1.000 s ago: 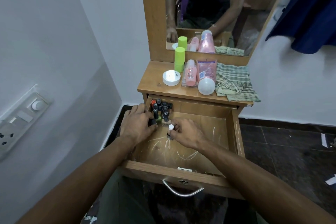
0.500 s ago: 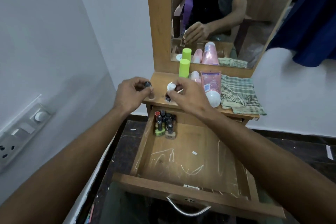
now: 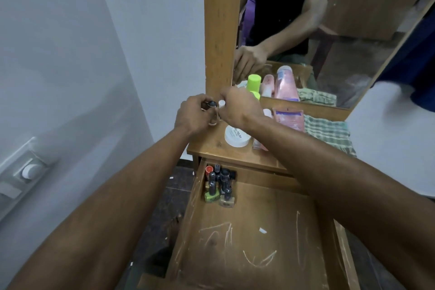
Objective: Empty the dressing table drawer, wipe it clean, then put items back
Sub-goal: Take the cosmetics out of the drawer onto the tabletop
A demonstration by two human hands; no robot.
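The wooden drawer point(image 3: 254, 240) is pulled out, its scratched floor mostly bare. Several nail polish bottles point(image 3: 220, 186) stand clustered in its back left corner. My left hand point(image 3: 191, 114) holds a small black-capped nail polish bottle point(image 3: 211, 110) over the back left of the dressing table top point(image 3: 211, 142). Right beside it, my right hand point(image 3: 237, 107) grips a white-capped bottle point(image 3: 221, 103). The two hands nearly touch, close to the mirror frame.
On the table top stand a white round jar point(image 3: 236, 136), a green-capped bottle point(image 3: 255, 94), pink bottles and a pink tube point(image 3: 290, 119), and a checked green cloth point(image 3: 327, 132). A mirror point(image 3: 306, 30) rises behind. A switch panel point(image 3: 26, 169) is on the left wall.
Both hands lifted a bottle each out of the drawer's back left cluster and carried them up and back to the table top's back left corner.
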